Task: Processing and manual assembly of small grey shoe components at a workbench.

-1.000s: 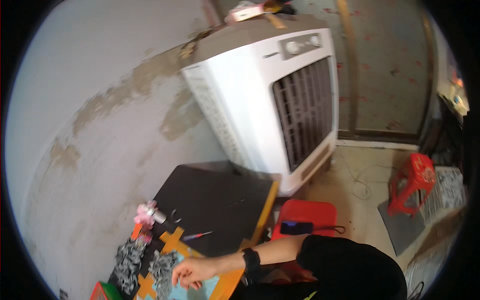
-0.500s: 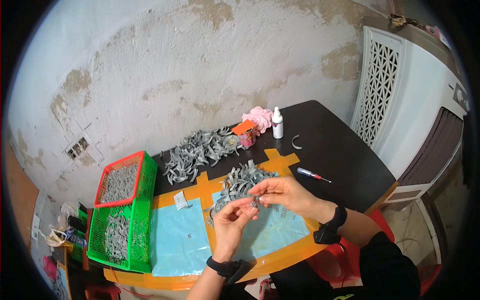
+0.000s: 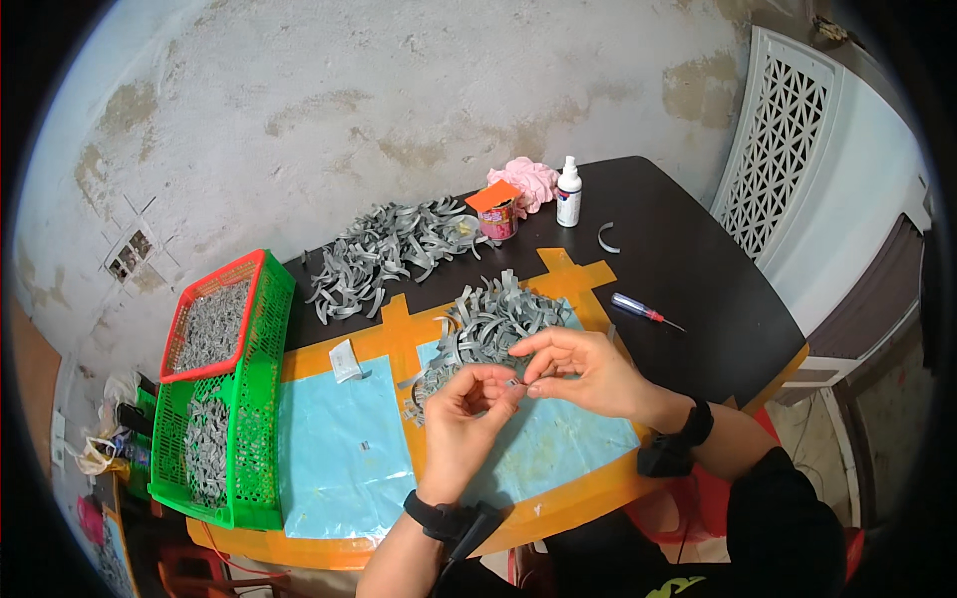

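Slippage looks like our main risk: our left grip (image 3: pixel 467 414) and right grip (image 3: pixel 590 372) both pinch a small grey piece (image 3: pixel 513 382) between them over the blue sheet (image 3: pixel 558 448), and uneven pressure could flick it into the grey strip pile (image 3: pixel 500 317) just beyond.

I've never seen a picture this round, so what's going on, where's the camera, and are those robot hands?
No robot: the left grip and right grip are a person's bare hands. The camera sits on that person's head, looking down, and its wide lens bends straight edges. On the dark table are two heaps of grey strips, a screwdriver and a white bottle; a green basket stands at the left. The left grip pinches a tiny grey piece. The right grip is right beside it; whether it holds too is hard to tell.
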The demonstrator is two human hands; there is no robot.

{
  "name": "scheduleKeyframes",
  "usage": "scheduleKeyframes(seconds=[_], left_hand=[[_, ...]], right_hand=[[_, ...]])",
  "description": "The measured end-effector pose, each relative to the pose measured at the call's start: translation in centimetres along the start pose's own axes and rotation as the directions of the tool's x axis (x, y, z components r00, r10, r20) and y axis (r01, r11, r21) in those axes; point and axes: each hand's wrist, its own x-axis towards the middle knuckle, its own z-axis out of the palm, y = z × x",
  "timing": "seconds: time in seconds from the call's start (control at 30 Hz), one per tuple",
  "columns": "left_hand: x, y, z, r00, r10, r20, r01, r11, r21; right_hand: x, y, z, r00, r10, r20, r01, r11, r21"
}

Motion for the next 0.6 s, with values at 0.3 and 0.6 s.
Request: scheduleKeyframes(seconds=[0.3, 0.6], left_hand=[[-0.1, -0.1, 0.3, 1.0, -0.017, 0.013, 0.017, 1.0, 0.025], [0.6, -0.3, -0.7, 0.997, -0.081, 0.005, 0.081, 0.977, -0.196]], right_hand=[[-0.3, 0.2, -0.4, 0.997, 0.077, -0.012, -0.077, 0.997, -0.018], [-0.5, -0.4, -1.7, 0.991, 0.061, -0.117, -0.063, 0.998, -0.012]])
